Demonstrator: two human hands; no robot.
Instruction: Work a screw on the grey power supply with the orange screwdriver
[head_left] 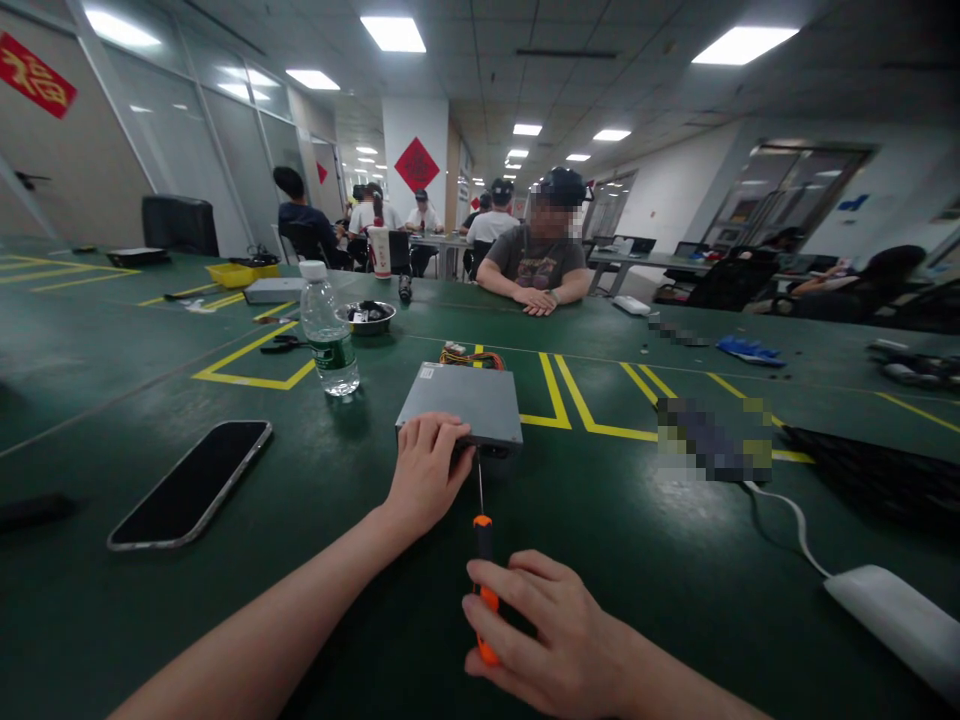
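Observation:
A grey metal box (pixel 469 400) with coloured wires (pixel 472 357) at its far end lies on the green table (pixel 600 520). My left hand (pixel 427 475) grips the box's near left corner, fingers curled over its edge. My right hand (pixel 544 635) is closed round the orange and black handle of a screwdriver (pixel 484 560). The thin shaft points away from me, and its tip meets the box's near face.
A black phone (pixel 191 482) lies at the left, a water bottle (pixel 328 330) behind it. A metal bowl (pixel 369 316) and yellow tray (pixel 240 270) sit farther back. A white mouse (pixel 892 615) and keyboard (pixel 877 470) are at the right. A seated person (pixel 540 265) faces me across the table.

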